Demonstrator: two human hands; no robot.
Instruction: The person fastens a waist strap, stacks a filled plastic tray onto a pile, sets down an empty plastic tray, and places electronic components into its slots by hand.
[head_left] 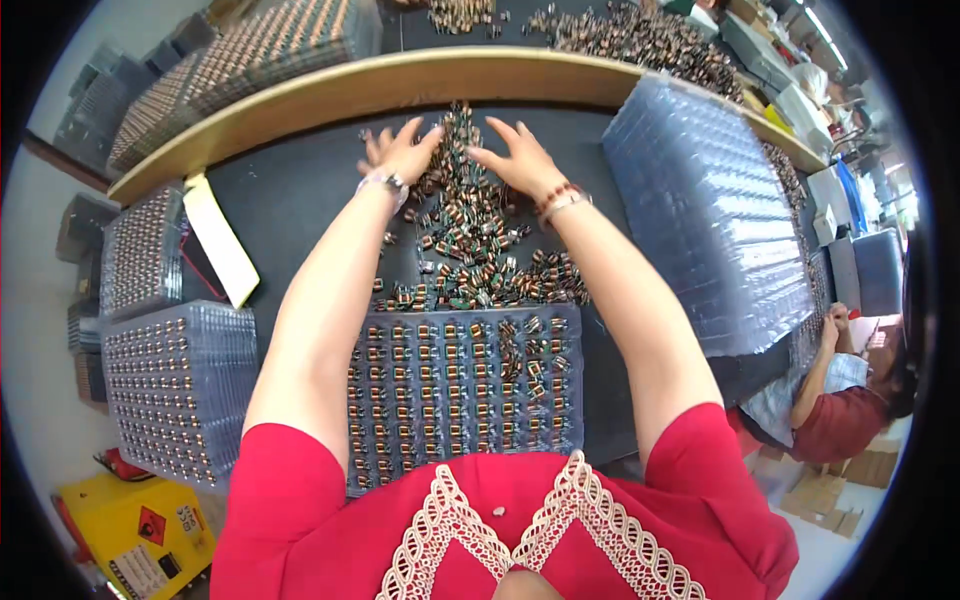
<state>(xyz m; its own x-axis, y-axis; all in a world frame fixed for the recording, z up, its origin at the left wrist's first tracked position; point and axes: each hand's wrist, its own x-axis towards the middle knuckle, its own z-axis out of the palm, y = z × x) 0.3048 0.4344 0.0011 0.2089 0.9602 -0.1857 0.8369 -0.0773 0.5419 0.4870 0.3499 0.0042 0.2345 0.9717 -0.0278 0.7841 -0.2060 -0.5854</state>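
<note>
At 11 o'clock, open left hand [400, 157], fingers spread beside heap of loose components [468, 212]; at half past 12, open right hand [518, 160], nothing visibly gripped. Heap running from 12 to centre, so plenty left loose. At 6, just below heap, working tray [470, 314]: mostly filled, judging by rows, with jumbled pieces [511, 352] right of middle, apparently unseated. Seemingly done: filled trays [230, 362] stacked between 8 and 9. At 2, stacked clear trays [685, 225], probably unfilled.

I wear a red short-sleeved blouse [290, 540] with cream lace [620, 517], a left-wrist bracelet [388, 183], right-wrist brown beads [557, 194] and silvery bangle [566, 206]
</note>
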